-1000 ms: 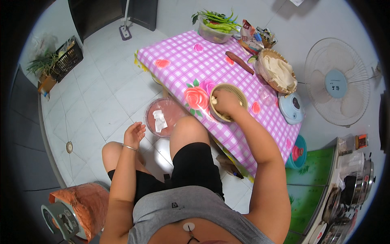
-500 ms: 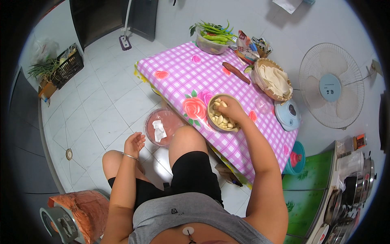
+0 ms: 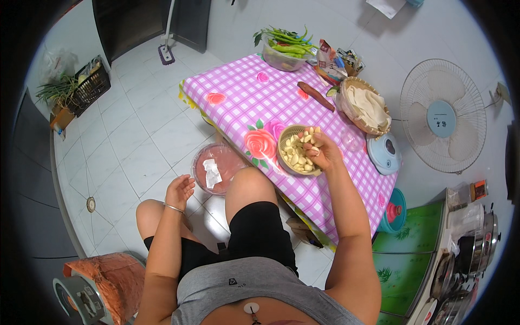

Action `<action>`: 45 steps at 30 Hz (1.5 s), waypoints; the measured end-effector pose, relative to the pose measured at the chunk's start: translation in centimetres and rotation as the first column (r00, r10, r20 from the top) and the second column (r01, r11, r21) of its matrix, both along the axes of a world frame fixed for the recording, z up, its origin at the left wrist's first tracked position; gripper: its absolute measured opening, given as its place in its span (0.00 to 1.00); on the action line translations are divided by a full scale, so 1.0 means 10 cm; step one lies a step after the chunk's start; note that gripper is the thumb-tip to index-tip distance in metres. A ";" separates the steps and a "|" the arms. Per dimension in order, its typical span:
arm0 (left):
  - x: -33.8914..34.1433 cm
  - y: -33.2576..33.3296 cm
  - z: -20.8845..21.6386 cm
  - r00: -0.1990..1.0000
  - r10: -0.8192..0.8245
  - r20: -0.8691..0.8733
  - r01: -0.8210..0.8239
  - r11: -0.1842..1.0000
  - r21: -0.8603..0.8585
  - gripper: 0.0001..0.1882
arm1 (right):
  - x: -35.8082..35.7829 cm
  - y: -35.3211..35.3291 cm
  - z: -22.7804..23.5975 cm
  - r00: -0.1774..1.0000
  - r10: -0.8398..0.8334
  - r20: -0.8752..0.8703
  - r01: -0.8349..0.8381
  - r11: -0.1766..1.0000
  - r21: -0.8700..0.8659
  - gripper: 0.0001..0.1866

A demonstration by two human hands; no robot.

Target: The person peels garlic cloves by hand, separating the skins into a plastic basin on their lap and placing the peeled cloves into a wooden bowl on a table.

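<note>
Peeled garlic cloves (image 3: 295, 158) fill much of a small beige basket (image 3: 281, 161) near the front edge of the table. Over the basket's right side, my right hand (image 3: 326, 154) is turned partly palm up, its curled fingers holding several garlic cloves. My left hand (image 3: 180, 189) hovers empty near my left knee, fingers loosely bent and apart. Closest to it is a round, plastic-lined waste bin (image 3: 201, 161) on the floor, with a white paper (image 3: 212, 173) in it.
On the checked tablecloth (image 3: 227, 86) are a tub of green peppers (image 3: 283, 61), a long brown object (image 3: 316, 97), a woven basket with pale cloth (image 3: 368, 106) and a blue lid (image 3: 384, 154). A fan (image 3: 441, 118) stands to the right. An orange-covered object (image 3: 111, 287) is lower left.
My right hand has lifted out of the garlic and turned its palm upward, bringing several cloves up in its fingers. My left hand has barely moved.
</note>
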State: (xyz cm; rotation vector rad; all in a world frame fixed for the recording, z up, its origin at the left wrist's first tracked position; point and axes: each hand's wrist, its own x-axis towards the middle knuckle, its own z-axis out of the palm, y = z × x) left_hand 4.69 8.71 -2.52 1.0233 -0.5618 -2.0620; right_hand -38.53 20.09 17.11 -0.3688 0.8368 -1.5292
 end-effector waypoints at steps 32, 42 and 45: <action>-0.10 -0.02 -0.17 0.761 0.077 -0.644 -0.115 0.993 -0.016 0.26 | 3.21 -0.96 -1.63 0.986 -0.034 0.162 0.025 0.998 0.055 0.08; -0.28 0.04 0.03 0.733 0.307 -0.607 -0.220 0.951 0.215 0.24 | 3.40 -0.88 -1.57 0.985 -0.144 -0.096 0.146 0.989 0.015 0.10; -0.29 0.01 0.08 0.753 0.315 -0.578 -0.229 0.949 0.218 0.23 | 3.34 -0.89 -1.57 0.982 -0.113 -0.149 0.105 0.993 -0.062 0.14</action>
